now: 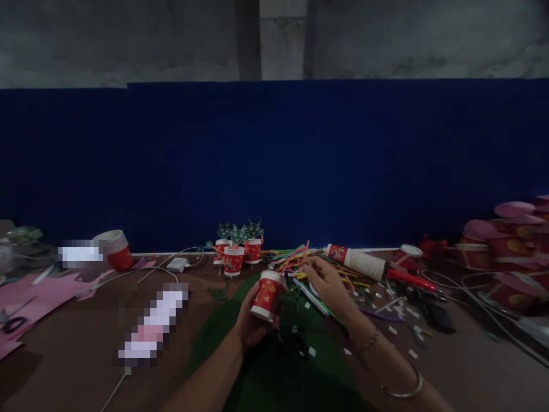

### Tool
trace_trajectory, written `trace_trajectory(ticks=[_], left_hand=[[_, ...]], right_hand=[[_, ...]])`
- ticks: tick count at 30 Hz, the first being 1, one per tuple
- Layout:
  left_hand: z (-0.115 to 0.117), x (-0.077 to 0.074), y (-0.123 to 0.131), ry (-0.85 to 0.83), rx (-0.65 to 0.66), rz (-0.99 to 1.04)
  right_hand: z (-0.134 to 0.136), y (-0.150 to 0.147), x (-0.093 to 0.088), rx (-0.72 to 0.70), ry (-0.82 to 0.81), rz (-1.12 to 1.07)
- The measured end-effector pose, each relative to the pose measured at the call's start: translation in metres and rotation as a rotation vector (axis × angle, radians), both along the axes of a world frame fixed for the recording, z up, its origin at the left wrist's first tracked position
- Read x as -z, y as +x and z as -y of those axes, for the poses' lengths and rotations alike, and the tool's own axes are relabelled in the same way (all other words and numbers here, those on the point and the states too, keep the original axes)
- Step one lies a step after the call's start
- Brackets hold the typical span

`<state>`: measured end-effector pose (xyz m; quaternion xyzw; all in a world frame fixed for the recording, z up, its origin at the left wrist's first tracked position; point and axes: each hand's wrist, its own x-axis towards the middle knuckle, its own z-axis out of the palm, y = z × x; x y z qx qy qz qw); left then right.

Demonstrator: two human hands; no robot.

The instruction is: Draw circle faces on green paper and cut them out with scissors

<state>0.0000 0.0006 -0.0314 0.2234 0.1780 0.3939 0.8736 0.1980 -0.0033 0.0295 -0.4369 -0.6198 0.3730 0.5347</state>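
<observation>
A red paper cup (266, 297) with gold star patterns and a white rim is tilted in my left hand (251, 326), whose fingers wrap round its side and base. Just right of the cup, my right hand (326, 283) is pinched at the fingertips on a thin orange pipe cleaner (307, 248), whose tip points up. Behind that hand lies a pile of coloured pipe cleaners (295, 257). Three red cups with green paper animal heads and orange side strips, one of them the front cup (234, 262), stand beyond my left hand.
Stacked paper cups (364, 263) lie on their side at the back right, near a red-handled tool (412, 279) and white scraps. Pink-topped red cups (474, 249) crowd the far right. Pink paper (43, 294) with scissors (15, 324) lies left. Green cloth (266, 377) sits under my hands.
</observation>
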Motion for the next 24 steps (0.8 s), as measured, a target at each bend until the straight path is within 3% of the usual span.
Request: trace_trajectory(ticks=[4,8,16,24], left_hand=[[0.001,0.004,0.002,0.059,0.071,-0.026],[0.002,0.009,0.003,0.054,0.073,-0.064],[-0.004,0.023,0.002,0.134,0.184,-0.087],[-0.001,0.019,0.001,0.11,0.204,-0.141]], right_hand=[[0.002,-0.009,0.004,-0.263,-0.294,0.05],[0.002,-0.009,0.008,-0.379,-0.344,0.038],[0.002,-0.005,0.008,-0.373,-0.283,0.15],[0.007,-0.005,0.003,-0.366,-0.274,0.198]])
